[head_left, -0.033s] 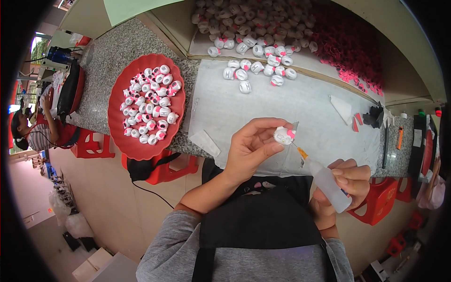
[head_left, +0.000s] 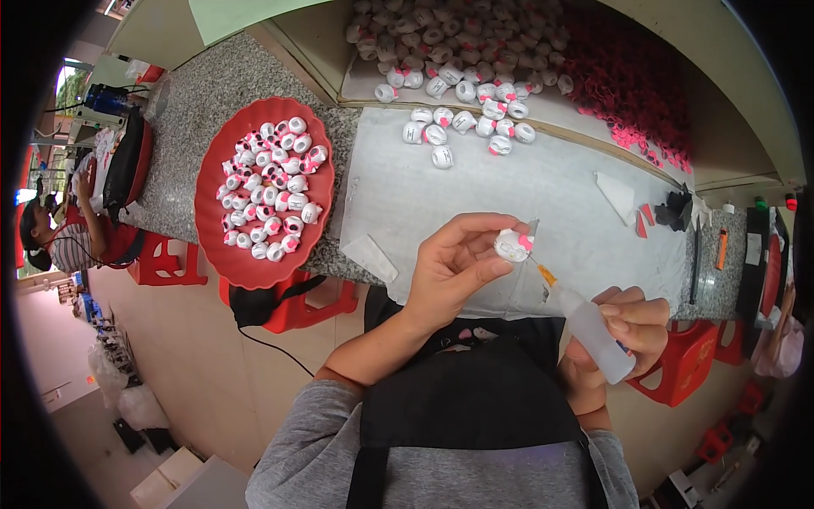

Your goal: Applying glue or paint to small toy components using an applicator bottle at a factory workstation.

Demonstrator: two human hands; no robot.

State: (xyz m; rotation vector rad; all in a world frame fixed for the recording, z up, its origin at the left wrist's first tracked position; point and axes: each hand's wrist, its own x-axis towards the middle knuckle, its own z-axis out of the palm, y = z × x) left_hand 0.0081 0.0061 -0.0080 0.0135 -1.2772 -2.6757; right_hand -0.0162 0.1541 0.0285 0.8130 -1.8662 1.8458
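Between thumb and fingers my left hand [head_left: 454,270] pinches a small white figurine head [head_left: 510,244] with a pink patch. My right hand [head_left: 626,335] is wrapped round a translucent white squeeze bottle [head_left: 591,329], tilted toward the head. The bottle's orange needle tip [head_left: 547,276] reaches the lower right side of the head, close to the pink patch; whether it touches is too small to tell. Several similar white heads [head_left: 442,157] lie on the far part of the white sheet [head_left: 390,187] covering the table.
At left, a red scalloped tray [head_left: 212,233] holds many white and pink heads. A shelf at the back carries more heads [head_left: 458,38] and a heap of pink pieces [head_left: 632,93]. White scraps [head_left: 369,257] lie on the sheet. Red stools [head_left: 682,365] stand below; another person [head_left: 72,237] sits far left.
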